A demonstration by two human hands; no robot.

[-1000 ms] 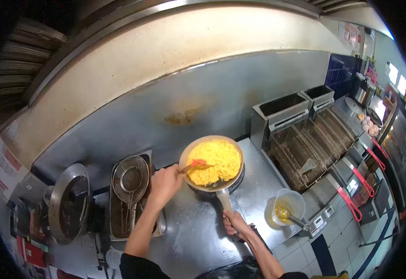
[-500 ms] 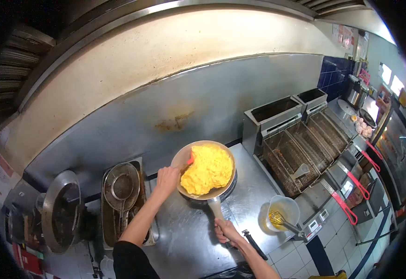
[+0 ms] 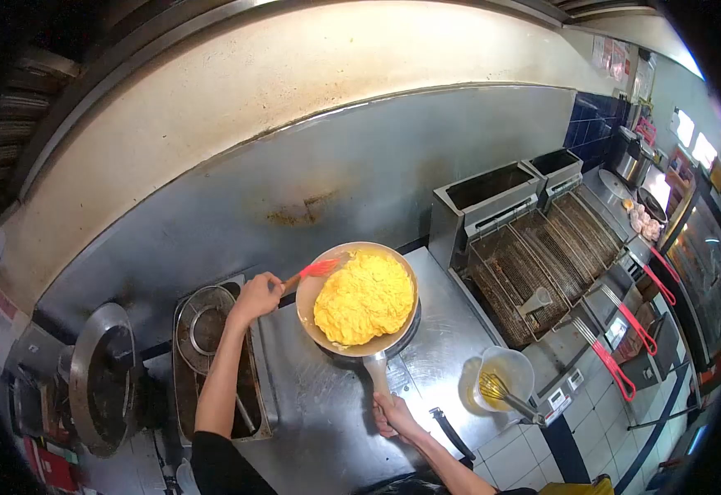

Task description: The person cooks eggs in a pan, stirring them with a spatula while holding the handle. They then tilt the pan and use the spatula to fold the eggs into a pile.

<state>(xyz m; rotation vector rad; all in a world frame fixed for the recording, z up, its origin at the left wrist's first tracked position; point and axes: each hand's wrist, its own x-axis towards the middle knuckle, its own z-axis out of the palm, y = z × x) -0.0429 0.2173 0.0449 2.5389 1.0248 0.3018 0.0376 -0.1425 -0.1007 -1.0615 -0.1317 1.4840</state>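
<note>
A frying pan with a light tan inside sits on a round black burner on the steel counter. A thick mound of yellow scrambled eggs fills most of it. My left hand, left of the pan, is closed around the brown handle of a red-headed spatula. The spatula's head is over the pan's upper left rim, beside the eggs and apart from their main mass. Below the pan, my right hand wraps around the pan's handle.
To the right stands a clear jug with a whisk and yellow liquid. Beyond it are fryer baskets with red handles. A black-handled tool lies near the counter's front. Left are a strainer over a tray and a large wok.
My left hand has drawn the spatula back, up and to the left, away from the eggs. The eggs look more gathered and rounded. My right hand keeps its hold on the pan handle.
</note>
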